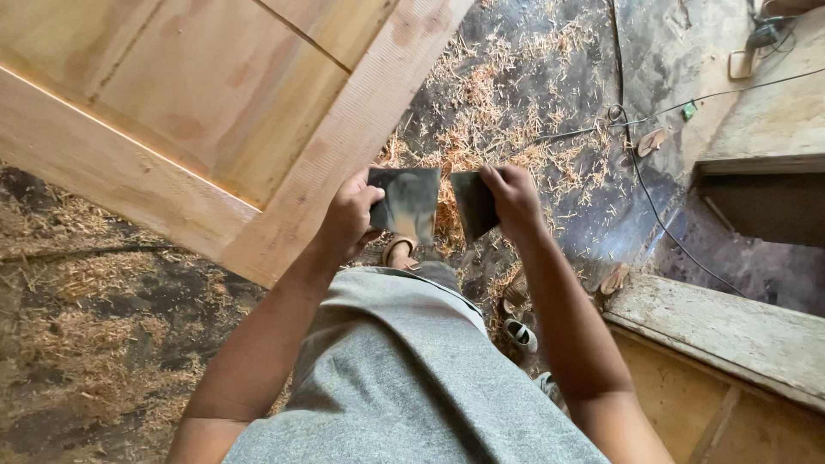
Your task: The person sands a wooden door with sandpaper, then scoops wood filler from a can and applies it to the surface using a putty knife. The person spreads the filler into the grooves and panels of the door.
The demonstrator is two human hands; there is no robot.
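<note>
— How are we gripping? Our left hand (348, 215) is closed on one dark sheet of sandpaper (407, 204), thumb across its left edge, and our right hand (513, 196) is pinched shut on a second dark sheet (473, 204) by its upper right corner.

— And where do the sheets sit? In the air before our chest, side by side with a narrow gap between them, above the floor and not resting on anything. We would judge they are held flat toward us so both faces show.

— What lies closest? The wooden door panel (215, 112), whose bottom right corner comes down just beside our left hand. Our sandalled foot (400, 250) shows directly under the sheets.

— Room to move? Left is blocked by the panel's edge. Ahead, the floor (533, 77) is open but strewn with wood shavings (481, 120), and a thin cable (653, 206) runs across it. On the right, a worn plank (730, 326) and a raised wooden platform (773, 120) close us in.
</note>
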